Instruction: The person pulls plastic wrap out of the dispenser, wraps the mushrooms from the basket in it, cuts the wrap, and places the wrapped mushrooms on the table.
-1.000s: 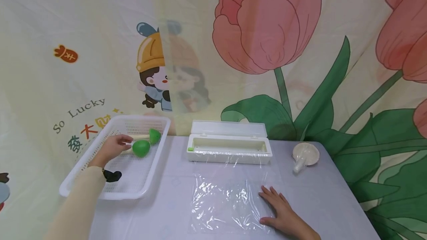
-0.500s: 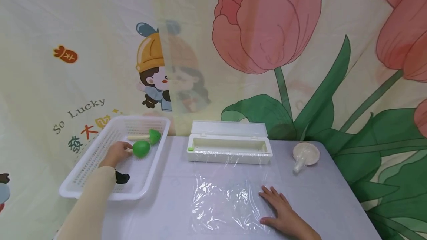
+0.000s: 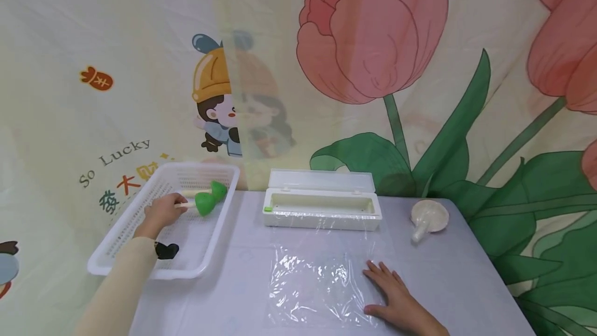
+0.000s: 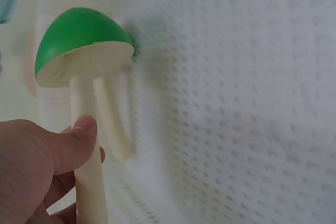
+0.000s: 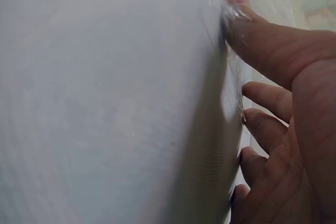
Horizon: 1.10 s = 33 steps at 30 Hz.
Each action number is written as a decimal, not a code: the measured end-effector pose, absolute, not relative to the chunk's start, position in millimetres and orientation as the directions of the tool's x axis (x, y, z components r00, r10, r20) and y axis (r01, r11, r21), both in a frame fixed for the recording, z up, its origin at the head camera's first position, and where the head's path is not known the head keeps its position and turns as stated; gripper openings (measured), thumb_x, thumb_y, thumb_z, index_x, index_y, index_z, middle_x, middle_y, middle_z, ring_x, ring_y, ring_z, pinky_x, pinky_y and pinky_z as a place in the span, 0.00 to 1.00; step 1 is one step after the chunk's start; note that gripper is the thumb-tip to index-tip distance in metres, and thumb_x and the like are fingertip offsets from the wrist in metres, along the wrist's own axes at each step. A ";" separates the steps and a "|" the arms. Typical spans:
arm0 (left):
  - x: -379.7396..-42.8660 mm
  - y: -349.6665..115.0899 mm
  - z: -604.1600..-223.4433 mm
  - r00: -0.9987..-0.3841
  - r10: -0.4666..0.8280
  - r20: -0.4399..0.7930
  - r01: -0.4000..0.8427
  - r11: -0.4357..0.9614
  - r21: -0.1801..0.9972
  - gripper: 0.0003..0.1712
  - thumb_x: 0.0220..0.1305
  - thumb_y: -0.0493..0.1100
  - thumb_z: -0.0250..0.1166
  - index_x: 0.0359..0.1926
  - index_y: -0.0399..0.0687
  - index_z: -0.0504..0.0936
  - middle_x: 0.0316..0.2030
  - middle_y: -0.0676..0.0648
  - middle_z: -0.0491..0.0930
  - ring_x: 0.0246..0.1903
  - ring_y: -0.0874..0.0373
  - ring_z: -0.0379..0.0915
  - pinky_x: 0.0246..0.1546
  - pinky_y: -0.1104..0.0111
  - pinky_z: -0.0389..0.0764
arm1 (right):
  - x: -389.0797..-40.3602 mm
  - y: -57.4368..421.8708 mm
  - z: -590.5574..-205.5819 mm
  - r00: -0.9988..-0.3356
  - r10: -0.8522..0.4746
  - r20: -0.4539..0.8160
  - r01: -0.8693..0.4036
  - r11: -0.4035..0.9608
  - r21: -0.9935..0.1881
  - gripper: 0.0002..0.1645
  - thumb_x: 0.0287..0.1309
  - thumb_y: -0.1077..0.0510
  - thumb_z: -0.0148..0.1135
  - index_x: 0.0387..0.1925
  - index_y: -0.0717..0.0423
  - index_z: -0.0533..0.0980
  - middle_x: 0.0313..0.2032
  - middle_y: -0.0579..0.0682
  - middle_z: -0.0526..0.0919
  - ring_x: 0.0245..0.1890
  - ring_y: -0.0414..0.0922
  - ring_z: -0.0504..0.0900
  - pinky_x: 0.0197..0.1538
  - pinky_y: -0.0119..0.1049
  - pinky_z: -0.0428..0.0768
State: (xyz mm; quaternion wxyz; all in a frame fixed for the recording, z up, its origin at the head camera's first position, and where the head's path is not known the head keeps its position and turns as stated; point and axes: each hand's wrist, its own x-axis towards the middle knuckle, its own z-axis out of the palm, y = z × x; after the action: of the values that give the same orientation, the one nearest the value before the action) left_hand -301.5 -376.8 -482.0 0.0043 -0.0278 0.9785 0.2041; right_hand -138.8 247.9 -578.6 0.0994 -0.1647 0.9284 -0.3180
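Left grip (image 3: pixel 163 213) pinches a green-capped mushroom (image 3: pixel 204 204) by its stem (image 4: pixel 83 98), long axis running rightward; clear film (image 3: pixel 312 289) lies farther right, touched by the splayed right grip (image 3: pixel 394 294).

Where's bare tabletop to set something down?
Free table: the strip between the white basket and the clear film; also the patch between the right hand and the pale item at far right. Crowded: the basket's far end, with the left hand, the mushroom it holds and a second mushroom.
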 end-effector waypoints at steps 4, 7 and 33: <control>-288.4 -366.6 -471.4 -0.995 -0.076 0.063 -0.043 0.910 0.412 0.15 0.70 0.42 0.66 0.51 0.38 0.82 0.50 0.32 0.83 0.49 0.30 0.74 0.47 0.35 0.64 | -137.6 247.3 -576.1 -0.923 -0.381 -0.051 -0.271 0.739 -0.617 0.53 0.49 0.35 0.76 0.69 0.60 0.71 0.75 0.65 0.64 0.76 0.74 0.52 0.70 0.77 0.44; -275.6 -355.9 -463.2 -0.987 -0.100 0.130 -0.033 0.899 0.438 0.13 0.69 0.41 0.67 0.50 0.39 0.83 0.47 0.33 0.84 0.47 0.31 0.74 0.43 0.39 0.63 | -137.4 246.2 -574.5 -0.920 -0.389 -0.056 -0.273 0.736 -0.620 0.53 0.49 0.35 0.75 0.70 0.60 0.70 0.75 0.66 0.64 0.76 0.74 0.52 0.71 0.77 0.44; -174.3 -185.1 -441.1 -0.927 0.012 0.375 0.235 0.796 0.557 0.11 0.63 0.41 0.73 0.46 0.47 0.88 0.39 0.47 0.88 0.38 0.49 0.82 0.37 0.54 0.78 | -140.9 247.2 -578.2 -0.929 -0.351 -0.117 -0.206 0.752 -0.626 0.55 0.48 0.33 0.76 0.71 0.58 0.70 0.77 0.64 0.61 0.77 0.73 0.49 0.71 0.77 0.41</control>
State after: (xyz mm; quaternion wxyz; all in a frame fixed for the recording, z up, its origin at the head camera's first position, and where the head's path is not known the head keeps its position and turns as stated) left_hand -174.3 -185.1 -441.1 -0.1792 0.0664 0.9306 0.3122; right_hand -140.9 247.2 -578.2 0.1141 -0.1498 0.9290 -0.3186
